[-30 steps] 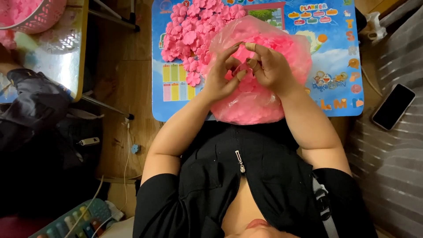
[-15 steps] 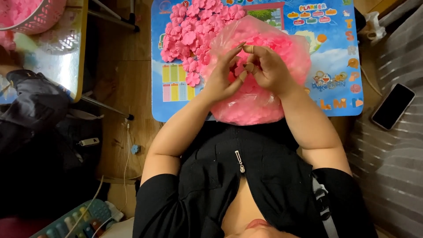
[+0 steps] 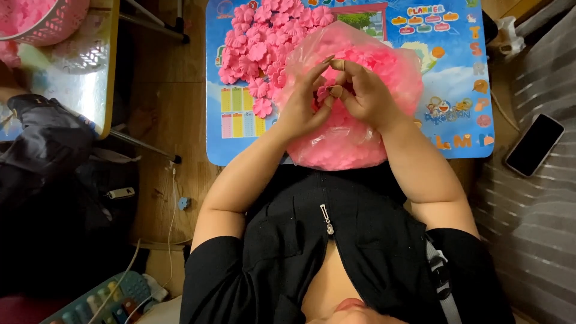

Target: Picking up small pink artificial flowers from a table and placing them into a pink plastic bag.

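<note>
Over a crinkly clear bag (image 3: 354, 144), both hands (image 3: 336, 96) pinch a soft pink petal (image 3: 327, 93).

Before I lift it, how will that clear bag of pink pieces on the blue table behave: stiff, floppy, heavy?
The clear bag is thin, wrinkled film bulging over its pink fill, so it will likely sag and shift rather than hold shape. The fill looks like the small flat pink flowers piled beside it, so probably light for its bulk. Its glossy film may slip; both hands work above it.
</note>
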